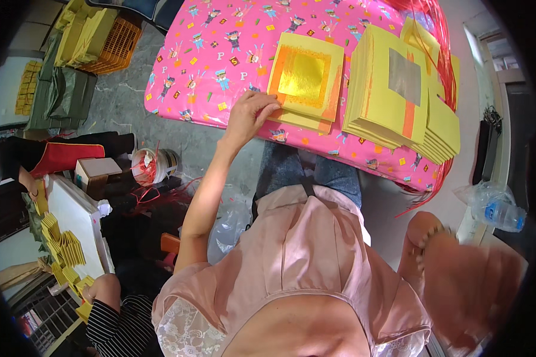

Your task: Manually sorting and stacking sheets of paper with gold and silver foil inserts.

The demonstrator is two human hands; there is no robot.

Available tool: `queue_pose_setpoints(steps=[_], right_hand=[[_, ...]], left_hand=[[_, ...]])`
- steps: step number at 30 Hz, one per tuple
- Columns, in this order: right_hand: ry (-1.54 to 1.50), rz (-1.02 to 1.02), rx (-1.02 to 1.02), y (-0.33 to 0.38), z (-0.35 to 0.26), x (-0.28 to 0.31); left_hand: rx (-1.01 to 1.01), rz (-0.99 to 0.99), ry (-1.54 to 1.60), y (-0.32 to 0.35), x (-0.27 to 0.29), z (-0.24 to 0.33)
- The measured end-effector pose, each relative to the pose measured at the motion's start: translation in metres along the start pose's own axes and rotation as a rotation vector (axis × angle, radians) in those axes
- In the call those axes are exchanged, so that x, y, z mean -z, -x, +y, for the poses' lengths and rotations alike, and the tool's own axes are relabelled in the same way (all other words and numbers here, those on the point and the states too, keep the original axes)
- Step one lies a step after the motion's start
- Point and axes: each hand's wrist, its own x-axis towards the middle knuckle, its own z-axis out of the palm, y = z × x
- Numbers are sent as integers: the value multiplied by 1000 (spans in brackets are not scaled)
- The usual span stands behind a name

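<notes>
A small stack of yellow paper sheets (330, 89) lies on a table with a pink patterned cover; the top sheet carries a shiny gold square framed in orange. At the stack's lower left corner, my left hand (253, 116) has its fingers and thumb pinched on the paper's edge. My right hand (476, 285) is raised close to the camera at the lower right, away from the table. Motion smears it, so its fingers cannot be made out. A beaded bracelet (426, 241) circles that wrist.
Thick bundles of yellow paper (372, 98) and red string (443, 59) occupy the table's right side. A plastic bottle (503, 214) is at the far right. To the left are a white bucket (155, 165), an orange crate (118, 44) and co-workers' hands beside a white table (80, 208) with folded yellow paper.
</notes>
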Motion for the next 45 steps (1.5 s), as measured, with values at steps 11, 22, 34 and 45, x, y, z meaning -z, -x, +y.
queue_pose_setpoints(steps=[11, 22, 34, 45], right_hand=[[-196, -1962, -268, 158, 52, -141], [-312, -2237, -361, 189, 70, -177], [-428, -2152, -350, 211, 115, -204], [-299, -2118, -458, 270, 183, -243]], left_hand=[[-70, -73, -187, -18, 8, 7], [-28, -188, -257, -42, 17, 6], [-231, 288, -284, -49, 8, 24], [-201, -128, -439, -65, -43, 27]])
